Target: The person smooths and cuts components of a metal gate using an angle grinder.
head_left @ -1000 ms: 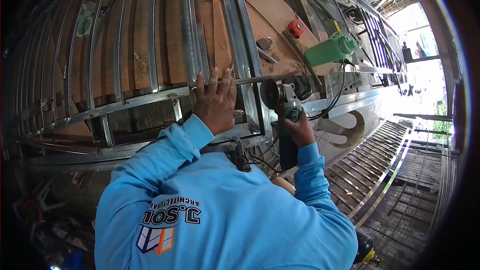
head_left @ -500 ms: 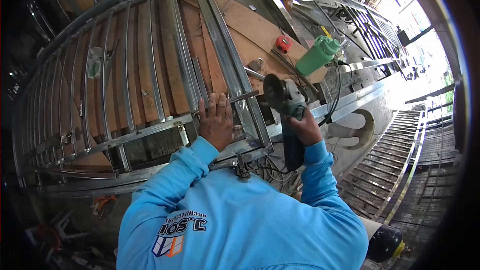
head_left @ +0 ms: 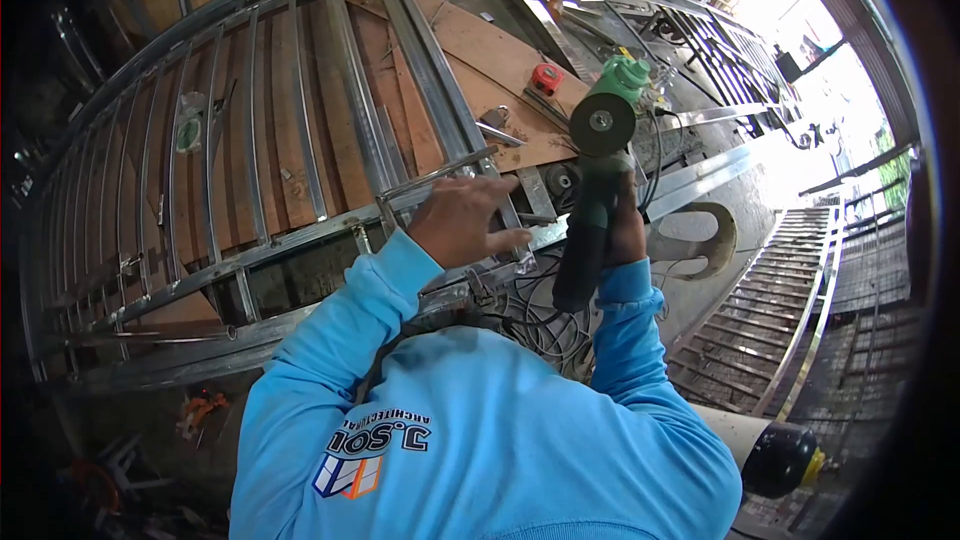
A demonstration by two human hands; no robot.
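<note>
My right hand (head_left: 626, 225) is wrapped round an angle grinder (head_left: 594, 210), held up right of the metal frame with its round disc (head_left: 602, 123) facing me. My left hand (head_left: 463, 217) hovers at the near end of the frame (head_left: 425, 60), thumb spread toward the grinder. By its fingertips a thin metal bar (head_left: 440, 176) lies slantwise across the frame; whether the fingers touch it is not clear. Partly behind the disc stands a green bottle (head_left: 625, 75). A red tape measure (head_left: 546, 78) and a padlock (head_left: 496, 117) rest on the brown board (head_left: 500, 50).
Cables (head_left: 540, 310) lie tangled below the frame's near corner. A long metal tube (head_left: 700, 180) runs off to the right. Another barred frame (head_left: 750, 310) is on the floor at right, with a black-ended cylinder (head_left: 783, 458) near my right elbow.
The grinder has risen and turned, its disc now facing me before the bottle. My left hand has turned, its thumb spreading out. The thin bar now lies farther left across the frame.
</note>
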